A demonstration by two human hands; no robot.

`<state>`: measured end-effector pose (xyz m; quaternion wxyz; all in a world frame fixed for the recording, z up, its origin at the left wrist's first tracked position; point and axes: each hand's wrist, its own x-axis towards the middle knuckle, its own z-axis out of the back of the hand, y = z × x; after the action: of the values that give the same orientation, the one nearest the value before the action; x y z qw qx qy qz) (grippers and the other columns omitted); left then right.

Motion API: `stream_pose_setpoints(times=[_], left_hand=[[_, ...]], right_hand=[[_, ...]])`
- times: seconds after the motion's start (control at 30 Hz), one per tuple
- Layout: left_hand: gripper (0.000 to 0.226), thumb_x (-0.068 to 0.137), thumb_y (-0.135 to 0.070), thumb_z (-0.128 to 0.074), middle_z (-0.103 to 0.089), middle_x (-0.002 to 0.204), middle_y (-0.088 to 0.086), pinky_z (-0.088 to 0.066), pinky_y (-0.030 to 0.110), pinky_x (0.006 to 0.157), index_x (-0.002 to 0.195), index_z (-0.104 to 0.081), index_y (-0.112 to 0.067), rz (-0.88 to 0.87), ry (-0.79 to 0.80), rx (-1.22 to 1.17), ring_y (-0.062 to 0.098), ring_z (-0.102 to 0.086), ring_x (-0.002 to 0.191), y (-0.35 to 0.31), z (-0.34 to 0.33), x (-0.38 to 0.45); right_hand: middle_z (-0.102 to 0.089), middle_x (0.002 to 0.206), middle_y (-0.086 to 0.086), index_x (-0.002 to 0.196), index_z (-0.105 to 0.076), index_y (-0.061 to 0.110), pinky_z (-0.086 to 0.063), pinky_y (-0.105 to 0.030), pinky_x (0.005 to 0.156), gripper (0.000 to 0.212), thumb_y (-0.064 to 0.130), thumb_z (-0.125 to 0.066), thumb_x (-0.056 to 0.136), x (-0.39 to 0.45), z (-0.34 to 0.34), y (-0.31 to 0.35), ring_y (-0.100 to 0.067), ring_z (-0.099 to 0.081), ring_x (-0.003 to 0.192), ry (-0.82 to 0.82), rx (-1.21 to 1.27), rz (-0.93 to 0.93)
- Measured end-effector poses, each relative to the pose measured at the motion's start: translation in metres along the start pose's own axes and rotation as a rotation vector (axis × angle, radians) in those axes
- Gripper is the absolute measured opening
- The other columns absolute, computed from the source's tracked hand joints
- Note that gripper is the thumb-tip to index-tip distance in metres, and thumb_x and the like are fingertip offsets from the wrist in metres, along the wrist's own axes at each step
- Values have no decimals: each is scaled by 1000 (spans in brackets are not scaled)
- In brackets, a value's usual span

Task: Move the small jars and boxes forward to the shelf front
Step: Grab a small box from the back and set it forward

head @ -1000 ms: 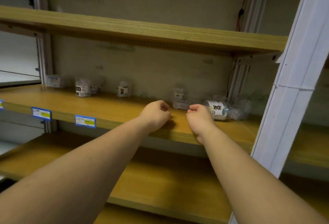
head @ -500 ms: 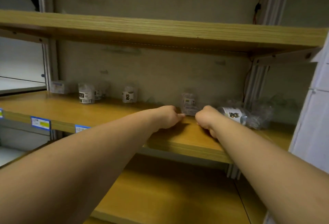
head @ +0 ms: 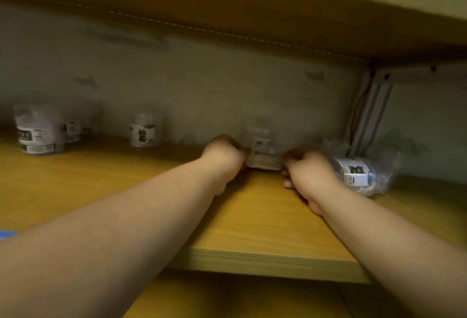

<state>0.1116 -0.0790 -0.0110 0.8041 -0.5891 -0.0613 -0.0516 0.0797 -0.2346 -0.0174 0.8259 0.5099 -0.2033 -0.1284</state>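
My left hand point(head: 222, 157) and right hand point(head: 307, 169) flank the clear box point(head: 262, 153) at the shelf point(head: 252, 216) back, fingers curled against its sides; front edge lies toward me.

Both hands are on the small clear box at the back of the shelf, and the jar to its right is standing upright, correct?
Not quite. The head view shows the left hand and right hand at either side of the small clear box at the back of the shelf, but the jar to its right lies on its side.
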Motion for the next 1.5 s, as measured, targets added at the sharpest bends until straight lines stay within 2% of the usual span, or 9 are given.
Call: stream_pose_setpoints(times=[0.07, 0.2, 0.33, 0.57, 0.7, 0.83, 1.03, 1.3, 1.5], left_hand=[[8, 93, -20, -65, -68, 97, 6, -61, 40, 81, 95, -59, -25, 13, -6, -36, 27, -68, 87, 0, 3, 0], [43, 96, -14, -59, -62, 114, 0, -56, 26, 64, 136, -52, -27, -45, -2, 16, 17, -62, 82, 0, 1, 0], [39, 96, -14, -56, -65, 111, 0, -59, 33, 68, 131, -56, -31, -79, -12, -4, 21, -65, 81, 0, -5, 5], [44, 95, -13, -57, -63, 110, -3, -40, 16, 36, 135, -55, -31, -132, -19, -42, 14, -60, 68, 2, -10, 9], [43, 91, -15, -64, -65, 115, 2, -51, 24, 65, 133, -58, -24, -149, -21, -36, 20, -63, 84, -1, -6, -1], [39, 90, -12, -64, -68, 117, 8, -56, 33, 85, 129, -62, -18, -74, -37, -63, 26, -66, 97, -15, 6, -33], [32, 90, -11, -59, -70, 100, 2, -62, 37, 70, 120, -62, -22, -52, -49, -52, 23, -71, 79, -18, 9, -113], [39, 89, -21, -64, -69, 116, -3, -57, 33, 84, 128, -60, -22, -171, -193, 295, 16, -65, 101, -22, -4, -172], [40, 92, -26, -68, -69, 120, -4, -56, 34, 91, 131, -61, -21, -181, -222, 327, 14, -65, 105, -21, -4, -174]], right_hand=[[-70, 93, -8, 120, -65, 17, -49, -36, 64, 24, 25, -59, 98, -1, -1, 3, -13, -67, 60, 20, 3, 51], [-74, 101, -6, 121, -68, 14, -46, -26, 65, 27, 20, -63, 96, -9, 0, 9, -22, -70, 86, 24, -213, 190], [-70, 121, -6, 128, -65, 18, -38, -21, 76, 32, 19, -62, 97, -8, 2, 10, -27, -64, 108, -26, -310, 262], [-67, 126, -11, 130, -63, 14, -43, -27, 79, 31, 21, -51, 102, -3, -1, 8, -31, -61, 112, -30, -385, 263], [-68, 125, -14, 126, -65, 10, -47, -32, 91, 32, 24, -54, 100, -7, -3, 11, -34, -60, 116, -23, -427, 272], [-70, 119, -14, 119, -69, 8, -47, -32, 87, 30, 28, -59, 98, -35, 8, 22, -32, -63, 111, -5, -368, 283], [-70, 119, 2, 124, -64, 18, -52, -40, 97, 32, 31, -62, 95, -84, 46, 7, -18, -65, 106, 80, -288, 292], [-64, 100, 5, 107, -58, 23, -52, -37, 79, 17, 35, -62, 95, -122, 73, -12, -16, -62, 91, 44, -345, 360], [-64, 94, 4, 108, -58, 23, -42, -30, 62, 16, 36, -59, 97, -129, 72, -8, -16, -59, 83, 27, -401, 360]])
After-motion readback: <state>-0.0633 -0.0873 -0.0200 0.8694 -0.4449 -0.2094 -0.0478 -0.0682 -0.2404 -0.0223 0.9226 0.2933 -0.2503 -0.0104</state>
